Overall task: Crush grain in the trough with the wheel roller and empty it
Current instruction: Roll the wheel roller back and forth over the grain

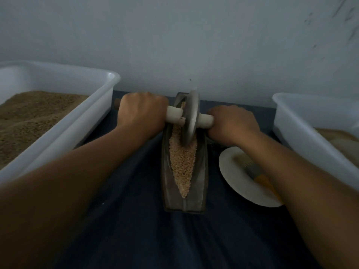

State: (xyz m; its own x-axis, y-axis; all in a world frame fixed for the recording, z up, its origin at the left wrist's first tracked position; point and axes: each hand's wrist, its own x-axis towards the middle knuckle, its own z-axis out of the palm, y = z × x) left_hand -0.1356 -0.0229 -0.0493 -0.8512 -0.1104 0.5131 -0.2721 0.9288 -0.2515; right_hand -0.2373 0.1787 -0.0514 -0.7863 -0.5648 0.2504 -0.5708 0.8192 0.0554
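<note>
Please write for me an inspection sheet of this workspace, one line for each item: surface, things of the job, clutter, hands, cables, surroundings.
Surface: dark blue cloth, creased.
Job's things: trough lengthwise, grain inside; wheel roller stands in its far half.
Clutter: white plate right of the trough, with a yellow-handled tool, partly hidden.
Hands: left hand and right hand each grip one end of the roller's axle.
Cables: nothing seen.
Surroundings: left tub holds brown meal; right tub; pale wall behind.

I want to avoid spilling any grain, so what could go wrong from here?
The grain is heaped near the trough rim, so the wheel roller could push some over onto the dark cloth. The wheel looks tilted; uneven pressure from the left hand or right hand might make it ride up the side.
</note>
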